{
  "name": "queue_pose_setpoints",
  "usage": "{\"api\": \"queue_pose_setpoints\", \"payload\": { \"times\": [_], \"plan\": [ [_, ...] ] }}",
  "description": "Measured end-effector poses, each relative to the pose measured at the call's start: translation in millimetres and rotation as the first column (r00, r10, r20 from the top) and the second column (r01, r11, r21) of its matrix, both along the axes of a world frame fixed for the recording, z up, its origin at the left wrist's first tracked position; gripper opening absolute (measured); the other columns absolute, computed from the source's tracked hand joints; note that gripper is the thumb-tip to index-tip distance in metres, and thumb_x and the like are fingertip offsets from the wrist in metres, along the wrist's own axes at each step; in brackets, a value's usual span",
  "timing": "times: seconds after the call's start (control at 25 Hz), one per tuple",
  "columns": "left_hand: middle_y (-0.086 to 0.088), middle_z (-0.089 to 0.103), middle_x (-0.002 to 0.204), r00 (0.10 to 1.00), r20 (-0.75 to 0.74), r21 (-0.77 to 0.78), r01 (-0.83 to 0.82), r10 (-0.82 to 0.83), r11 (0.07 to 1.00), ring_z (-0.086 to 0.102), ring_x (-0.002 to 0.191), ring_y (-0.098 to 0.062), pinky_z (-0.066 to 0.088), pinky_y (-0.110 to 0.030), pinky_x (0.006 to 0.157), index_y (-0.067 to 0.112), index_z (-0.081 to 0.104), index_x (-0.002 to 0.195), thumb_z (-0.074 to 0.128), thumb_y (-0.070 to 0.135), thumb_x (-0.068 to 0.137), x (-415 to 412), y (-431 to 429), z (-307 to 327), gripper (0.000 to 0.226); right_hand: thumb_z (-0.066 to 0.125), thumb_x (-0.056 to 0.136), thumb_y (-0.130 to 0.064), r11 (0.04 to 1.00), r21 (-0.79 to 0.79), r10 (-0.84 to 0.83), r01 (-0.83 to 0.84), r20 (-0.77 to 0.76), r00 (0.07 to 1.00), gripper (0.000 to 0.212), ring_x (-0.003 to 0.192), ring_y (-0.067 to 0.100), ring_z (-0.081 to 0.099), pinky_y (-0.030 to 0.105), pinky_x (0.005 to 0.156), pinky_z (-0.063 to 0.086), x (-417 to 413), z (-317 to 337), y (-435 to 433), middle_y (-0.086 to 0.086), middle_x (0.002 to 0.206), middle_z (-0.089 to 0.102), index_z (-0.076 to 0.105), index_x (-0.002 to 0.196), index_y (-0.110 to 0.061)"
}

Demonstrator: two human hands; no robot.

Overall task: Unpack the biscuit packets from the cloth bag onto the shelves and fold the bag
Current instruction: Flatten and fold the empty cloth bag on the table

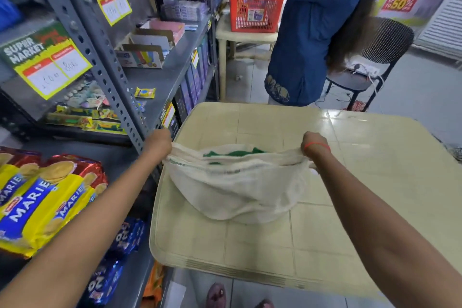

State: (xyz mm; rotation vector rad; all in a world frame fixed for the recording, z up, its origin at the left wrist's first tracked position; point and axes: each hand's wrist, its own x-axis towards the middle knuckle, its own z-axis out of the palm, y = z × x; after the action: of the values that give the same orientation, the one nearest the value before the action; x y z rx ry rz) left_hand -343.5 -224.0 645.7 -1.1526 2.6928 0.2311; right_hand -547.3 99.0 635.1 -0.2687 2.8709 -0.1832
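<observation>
Cloth bag (232, 182) sags over the cream desk (350, 182), stretched between my hands. My left hand (160, 142) has its grip clenched on the bag's left end, at the desk's left edge; my right hand (315, 145) is clenched on the right end. Marie packets (42, 197) lie on the shelf (132, 267) left of the desk.

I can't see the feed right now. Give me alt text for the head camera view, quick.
Both hands, left hand and right hand, grip opposite ends of a limp white cloth bag stretched over a cream plastic table. Marie biscuit packets lie on the grey shelf at left. Another person in blue stands beyond by a red basket.
</observation>
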Motion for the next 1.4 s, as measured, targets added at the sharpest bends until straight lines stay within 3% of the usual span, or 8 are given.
{"api": "queue_pose_setpoints", "payload": {
  "times": [0.32, 0.56, 0.72, 0.8, 0.92, 1.0, 1.2, 1.4],
  "plan": [
    [-0.018, 0.069, 0.049, 0.917, -0.123, 0.710, -0.185, 0.378, 0.679, 0.065, 0.036, -0.017, 0.053, -0.026, 0.033, -0.004, 0.050, 0.087, 0.028, 0.002, 0.101, -24.1, -15.3, 142.9, 0.026, 0.057, 0.083, 0.006, 0.997, -0.052, -0.064, 0.060, -0.070, 0.996, 0.030, 0.061, 0.021, 0.074, 0.035, 0.055, 0.057, -43.9, 134.5, 46.3, 0.020, 0.110, 0.071, 0.062, 0.113, 0.005],
    [-0.005, 0.060, 0.068, 0.235, -0.638, 0.765, 0.306, 0.734, 0.567, 0.055, 0.054, -0.014, 0.047, -0.019, 0.037, 0.015, 0.055, 0.072, 0.030, -0.004, 0.093, -60.8, 9.7, 220.9, 0.038, 0.056, 0.086, -0.002, 0.834, -0.545, -0.310, 0.083, -0.340, 0.888, 0.033, 0.116, 0.041, 0.058, 0.040, 0.099, 0.047, -68.1, 203.1, 42.2, 0.028, 0.123, 0.061, 0.064, 0.118, -0.001],
    [-0.001, 0.053, 0.073, 0.110, -0.640, 0.721, 0.429, 0.761, 0.544, 0.051, 0.065, -0.015, 0.044, -0.025, 0.056, 0.019, 0.058, 0.076, 0.029, 0.006, 0.096, -61.5, 16.1, 240.6, 0.038, 0.044, 0.092, 0.000, 0.258, -0.959, -0.434, 0.116, -0.008, 0.901, 0.021, 0.108, 0.040, 0.060, 0.053, 0.089, 0.054, -63.1, 226.5, 41.8, 0.024, 0.128, 0.054, 0.055, 0.110, -0.001],
    [-0.003, 0.049, 0.072, 0.228, -0.788, 0.613, 0.211, 0.572, 0.761, 0.047, 0.073, -0.023, 0.041, -0.030, 0.055, 0.015, 0.057, 0.082, 0.032, 0.008, 0.095, -54.1, 18.1, 236.1, 0.029, 0.045, 0.092, 0.002, -0.041, -0.982, -0.292, 0.183, 0.187, 0.938, 0.011, 0.089, 0.032, 0.065, 0.048, 0.079, 0.059, -55.5, 225.7, 41.6, 0.020, 0.109, 0.059, 0.052, 0.097, -0.004],
    [-0.020, 0.058, 0.088, 0.850, -0.519, 0.108, -0.044, 0.094, 0.993, 0.055, 0.078, -0.030, 0.045, -0.034, 0.066, -0.007, 0.057, 0.111, 0.040, 0.002, 0.093, -29.4, 9.1, 187.7, 0.026, 0.049, 0.093, 0.002, 0.450, -0.866, -0.162, 0.218, 0.161, 0.974, 0.015, 0.046, 0.016, 0.061, 0.016, 0.038, 0.053, -50.5, 197.9, 59.2, 0.013, 0.075, 0.066, 0.059, 0.103, 0.007],
    [-0.030, 0.066, 0.092, 0.994, -0.094, 0.214, -0.037, 0.058, 0.976, 0.066, 0.069, -0.037, 0.054, -0.038, 0.062, -0.013, 0.051, 0.116, 0.036, -0.005, 0.090, -4.9, 9.4, 139.0, 0.031, 0.050, 0.095, -0.004, 0.851, -0.503, -0.080, 0.152, 0.162, 0.984, 0.019, 0.034, 0.008, 0.058, 0.011, 0.031, 0.044, -47.2, 163.8, 83.2, 0.003, 0.050, 0.069, 0.061, 0.080, 0.000],
    [-0.021, 0.067, 0.090, 0.890, 0.456, 0.510, -0.274, 0.013, 0.816, 0.061, 0.116, -0.038, 0.053, -0.040, 0.081, -0.013, 0.048, 0.114, 0.027, 0.010, 0.098, 35.9, 46.5, 18.2, 0.035, 0.051, 0.093, -0.014, 0.972, 0.236, -0.089, -0.018, 0.433, 0.897, 0.021, 0.084, 0.017, 0.066, 0.031, 0.098, 0.050, -13.6, 50.7, 127.9, 0.006, 0.084, 0.073, 0.058, 0.075, -0.008],
    [-0.021, 0.064, 0.091, 0.758, 0.629, 0.565, -0.294, -0.173, 0.771, 0.074, 0.080, -0.029, 0.059, -0.033, 0.055, 0.009, 0.030, 0.143, 0.028, -0.007, 0.094, 62.0, 63.4, -24.3, 0.052, 0.043, 0.095, -0.016, 0.898, 0.426, -0.220, -0.110, 0.652, 0.726, 0.018, 0.071, 0.010, 0.057, 0.022, 0.089, 0.044, 26.7, -5.5, 145.0, -0.001, 0.088, 0.064, 0.060, 0.097, -0.011]
  ]
}}
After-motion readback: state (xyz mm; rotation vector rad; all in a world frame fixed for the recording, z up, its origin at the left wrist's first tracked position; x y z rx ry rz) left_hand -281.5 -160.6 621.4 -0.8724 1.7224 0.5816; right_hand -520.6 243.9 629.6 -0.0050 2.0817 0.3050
